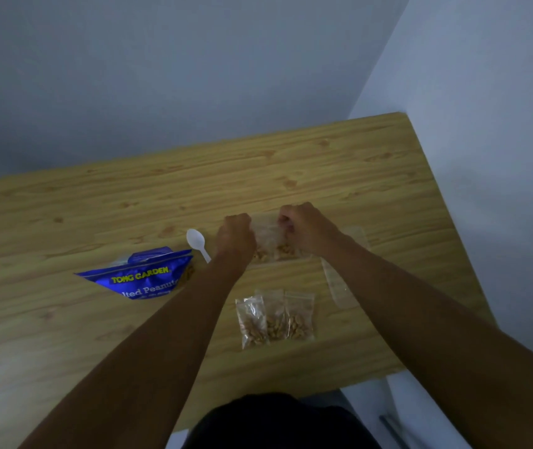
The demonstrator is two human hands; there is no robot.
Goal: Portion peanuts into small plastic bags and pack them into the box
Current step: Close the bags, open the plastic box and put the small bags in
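Note:
A small clear plastic bag (270,241) with peanuts in its lower part lies on the wooden table (291,170). My left hand (235,236) pinches its top left edge and my right hand (301,225) pinches its top right edge, both with curled fingers. Three filled small bags (275,317) lie side by side nearer to me. The blue peanut pack (142,277) lies open to the left, with a white plastic spoon (197,243) beside it. No box is in view.
Empty clear bags (339,283) lie on the table under and right of my right forearm. The table's right edge runs close by them, with a grey wall behind and to the right.

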